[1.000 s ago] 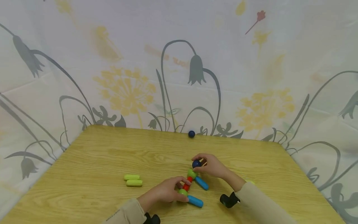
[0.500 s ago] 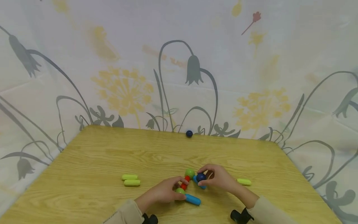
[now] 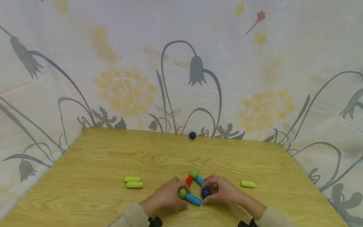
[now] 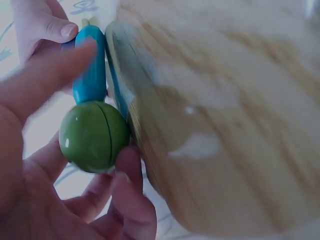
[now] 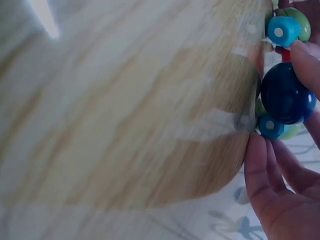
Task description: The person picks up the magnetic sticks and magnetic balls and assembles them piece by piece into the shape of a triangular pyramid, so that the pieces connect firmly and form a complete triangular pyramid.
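Note:
My left hand (image 3: 170, 194) curls its fingers round a green ball (image 3: 182, 193), with a blue stick (image 3: 193, 199) joined to its right. In the left wrist view one blurred digit lies across that blue stick, and fingertips touch the green ball from the other side. A red stick (image 3: 189, 180) runs from the near ball to a second green ball (image 3: 193, 173). From there another blue stick (image 3: 199, 181) slants toward my right hand (image 3: 222, 190). That hand holds a dark blue ball (image 5: 286, 94) by the free ends of both blue sticks; whether it touches them is unclear.
Two yellow-green sticks (image 3: 134, 185) lie side by side on the left of the wooden table (image 3: 127, 151). One more yellow-green stick (image 3: 248, 184) is at the right. Another dark blue ball (image 3: 193, 135) sits at the table's back edge, before a flower-patterned cloth (image 3: 136, 63).
My right hand has brought the dark blue ball from beside the far green ball down toward the blue sticks' ends. My left fingers have shifted from the red stick to the near green ball.

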Demonstrator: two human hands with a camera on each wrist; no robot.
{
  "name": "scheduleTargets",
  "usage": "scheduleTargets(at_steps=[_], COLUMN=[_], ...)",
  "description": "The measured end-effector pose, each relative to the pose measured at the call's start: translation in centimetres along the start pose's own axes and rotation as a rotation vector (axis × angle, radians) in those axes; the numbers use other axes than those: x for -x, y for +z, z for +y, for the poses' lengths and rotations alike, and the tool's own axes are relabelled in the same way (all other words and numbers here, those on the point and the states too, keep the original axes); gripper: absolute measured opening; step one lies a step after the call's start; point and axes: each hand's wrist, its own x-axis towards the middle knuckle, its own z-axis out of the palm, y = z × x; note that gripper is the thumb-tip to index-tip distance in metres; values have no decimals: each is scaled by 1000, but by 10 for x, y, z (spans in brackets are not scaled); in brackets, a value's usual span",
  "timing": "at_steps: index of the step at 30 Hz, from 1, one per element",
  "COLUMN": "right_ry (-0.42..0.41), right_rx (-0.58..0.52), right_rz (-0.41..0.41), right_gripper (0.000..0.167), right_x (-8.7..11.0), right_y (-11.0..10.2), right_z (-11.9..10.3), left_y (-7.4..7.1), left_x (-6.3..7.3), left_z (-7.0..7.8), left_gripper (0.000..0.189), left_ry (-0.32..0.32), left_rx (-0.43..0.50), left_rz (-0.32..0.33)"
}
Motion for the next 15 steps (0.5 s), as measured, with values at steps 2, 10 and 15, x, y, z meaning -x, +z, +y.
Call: scheduleTargets(at_steps=[2,10,15], right_ry=[11,5,15], right_rx=[-18,-94,-87], right_rz=[-19,-76,-74], right_gripper=[32,32,32], right_x=[0,3,4], right_y=[0,-1,0], right_z=[-1,-4,-5], left_y=[2,5,5], left_x=[-1,0,0], left_z=[0,1,2], left_gripper=[24,18,19], left_ry=[15,42,37], left_rx=[-72,-213,-213], left_rz=[31,134,148])
